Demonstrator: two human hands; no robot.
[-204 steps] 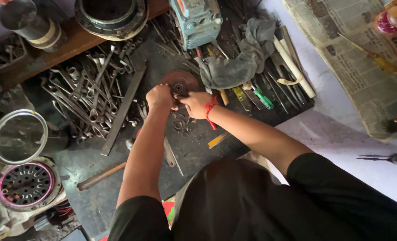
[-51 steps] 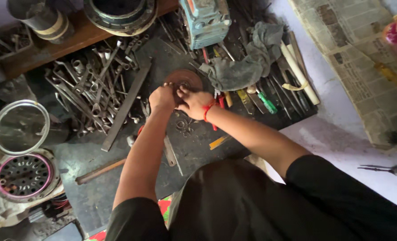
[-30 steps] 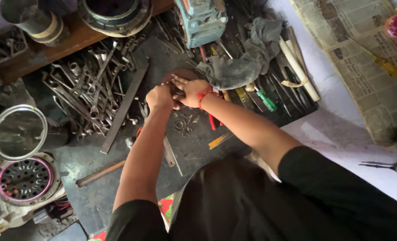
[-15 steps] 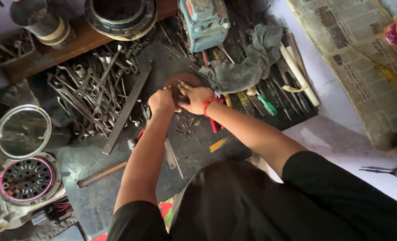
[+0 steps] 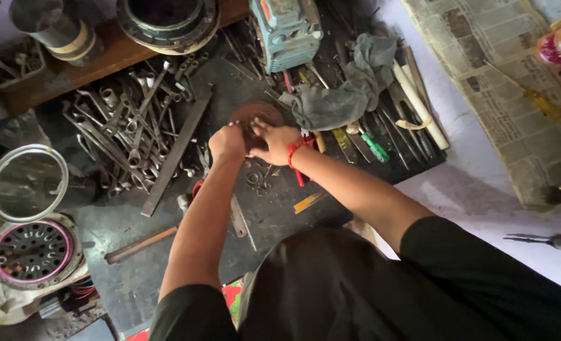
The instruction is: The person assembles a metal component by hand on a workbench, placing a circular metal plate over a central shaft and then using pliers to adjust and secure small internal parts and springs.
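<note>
Both hands rest on a rusty disc (image 5: 255, 113) on the dark mat (image 5: 274, 215): the left hand (image 5: 228, 143) curled at its 7 o'clock edge, the right hand (image 5: 274, 140) spread flat at 5 o'clock. A grey rag (image 5: 340, 95) lies at the disc's 3 o'clock, and wrenches (image 5: 129, 126) are heaped at 9 o'clock.

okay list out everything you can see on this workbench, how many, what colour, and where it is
Round disc: one, rusty brown, centre of the dark mat, under both hands.
Wrenches: a pile, too many to count, grey metal, left of the disc.
Flat metal bar: one, dark grey, slanting beside the wrenches.
Rag: one, grey, right of the disc.
Screwdriver: one, green handle, below the rag.
Motor housing: one, pale blue, top centre.
Newspaper: several sheets, right side.
Perforated round part: one, pink-rimmed, lower left.
Left hand: on the disc's left edge.
Right hand: red wrist thread, flat on the disc.
</note>
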